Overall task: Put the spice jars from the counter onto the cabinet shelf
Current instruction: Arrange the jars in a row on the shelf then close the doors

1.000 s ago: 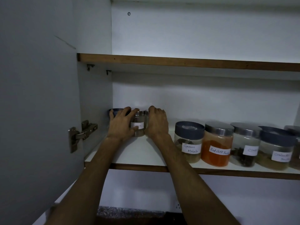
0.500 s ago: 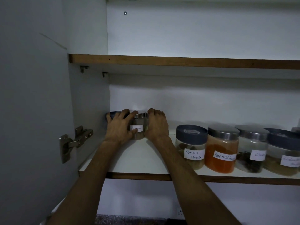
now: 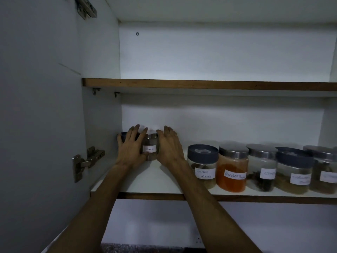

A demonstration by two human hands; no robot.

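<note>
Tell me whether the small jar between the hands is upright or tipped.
Upright. The small jar stands on the shelf, metal lid on top, label level, left hand and right hand flanking it.

Dim white cabinet interior (image 3: 218,57) – wood-edged upper shelf (image 3: 200,84), open door (image 3: 36,106) with steel hinge (image 3: 85,161) at left.

We cannot read the small jar's label (image 3: 149,148), the left hand (image 3: 130,152) hides a dark-lidded jar (image 3: 124,136), and the rightmost jar (image 3: 326,172) is cut off.

White shelf (image 3: 164,181) with labelled jars (image 3: 232,170)
</note>
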